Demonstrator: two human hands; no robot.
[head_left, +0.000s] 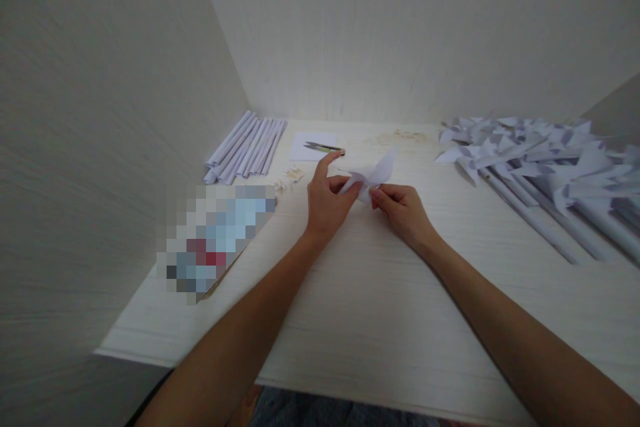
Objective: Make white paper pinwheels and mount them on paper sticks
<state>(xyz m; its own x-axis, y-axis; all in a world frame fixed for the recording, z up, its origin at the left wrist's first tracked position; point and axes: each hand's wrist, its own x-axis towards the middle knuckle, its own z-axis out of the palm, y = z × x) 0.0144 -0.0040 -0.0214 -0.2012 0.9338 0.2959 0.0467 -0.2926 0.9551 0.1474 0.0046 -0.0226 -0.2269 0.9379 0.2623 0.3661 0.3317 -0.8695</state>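
Note:
Between my two hands is a white paper pinwheel head (381, 170), its folded blades sticking up and to the right. My left hand (327, 197) pinches its left side between thumb and fingers, with the index finger raised away. With closed fingertips my right hand (400, 208) grips near the pinwheel's centre from the right; whether a small pin or stick is in those fingers is hidden. Just beyond my left index finger lies a pair of thread snips (324, 147) on a square of white paper (300, 147).
Rolled paper sticks (247, 147) lie in a bundle at the back left. Small pale scraps (290, 177) are scattered near my left hand. A pixelated box-like object (225, 233) rests at the left. Finished-looking paper pinwheels (530, 153) on paper sticks are piled at the right. Walls enclose the table's back and left.

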